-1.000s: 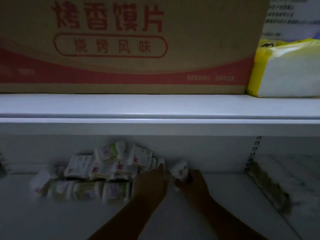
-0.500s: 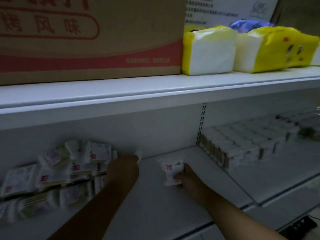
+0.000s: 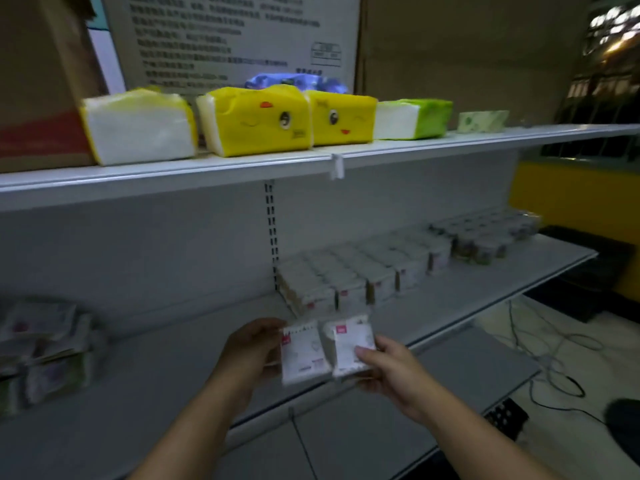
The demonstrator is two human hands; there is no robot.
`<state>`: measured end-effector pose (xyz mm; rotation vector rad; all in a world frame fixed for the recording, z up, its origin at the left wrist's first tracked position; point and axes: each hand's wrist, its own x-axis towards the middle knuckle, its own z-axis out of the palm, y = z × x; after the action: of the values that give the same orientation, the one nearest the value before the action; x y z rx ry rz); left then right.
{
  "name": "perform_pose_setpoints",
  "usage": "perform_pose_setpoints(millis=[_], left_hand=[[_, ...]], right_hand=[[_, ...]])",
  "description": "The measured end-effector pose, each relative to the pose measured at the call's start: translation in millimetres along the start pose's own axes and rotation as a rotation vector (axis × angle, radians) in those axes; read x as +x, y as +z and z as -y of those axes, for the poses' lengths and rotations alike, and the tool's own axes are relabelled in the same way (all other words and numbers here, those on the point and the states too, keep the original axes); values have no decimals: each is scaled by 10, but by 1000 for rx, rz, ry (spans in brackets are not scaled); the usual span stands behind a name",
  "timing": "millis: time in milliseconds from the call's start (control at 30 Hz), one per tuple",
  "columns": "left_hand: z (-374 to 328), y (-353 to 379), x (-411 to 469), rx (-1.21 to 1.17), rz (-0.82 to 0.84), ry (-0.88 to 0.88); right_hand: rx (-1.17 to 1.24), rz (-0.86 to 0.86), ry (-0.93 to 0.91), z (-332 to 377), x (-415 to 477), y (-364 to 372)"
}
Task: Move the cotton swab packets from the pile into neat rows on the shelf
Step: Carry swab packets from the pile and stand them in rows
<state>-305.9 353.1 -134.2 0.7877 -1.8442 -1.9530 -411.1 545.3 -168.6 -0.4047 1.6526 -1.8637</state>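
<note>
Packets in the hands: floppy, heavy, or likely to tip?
Probably light: the left hand and right hand each hold one with fingers only. Likely soft: the right packet looks puffy and uneven. Those in the rows stand on edge, so a push might topple them.

Your left grip (image 3: 251, 348) and right grip (image 3: 393, 370): bare hands. Your left forearm (image 3: 194, 422) and right forearm (image 3: 467, 427): bare skin all way down to frame edge. Thumbnail (image 3: 362, 351) shows on right grip, looks cut short. Dim light, blur hide finer detail.
</note>
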Motion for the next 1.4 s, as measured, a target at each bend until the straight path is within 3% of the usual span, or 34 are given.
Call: perform_pose_setpoints(millis=[200, 400, 700, 933, 1167, 1300, 1400], left_hand=[[231, 1026, -147, -144, -14, -120], [389, 1672, -70, -119, 15, 1], [348, 2352, 746, -109, 127, -28], [126, 2981, 1252, 54, 97, 188], [-41, 3304, 1510, 303, -69, 470], [-122, 3482, 1627, 511, -226, 659], [-150, 3594, 1739, 802, -358, 710]], right_hand=[[14, -53, 30, -80, -290, -806], [-19, -144, 32, -25, -300, -1450], [-55, -227, 93, 278, 336, -2171], [-174, -378, -2, 678, 955, -2800], [-408, -435, -132, 765, 1510, -3146], [-632, -368, -161, 901, 1842, -3372], [-687, -303, -177, 963, 2052, -3518]])
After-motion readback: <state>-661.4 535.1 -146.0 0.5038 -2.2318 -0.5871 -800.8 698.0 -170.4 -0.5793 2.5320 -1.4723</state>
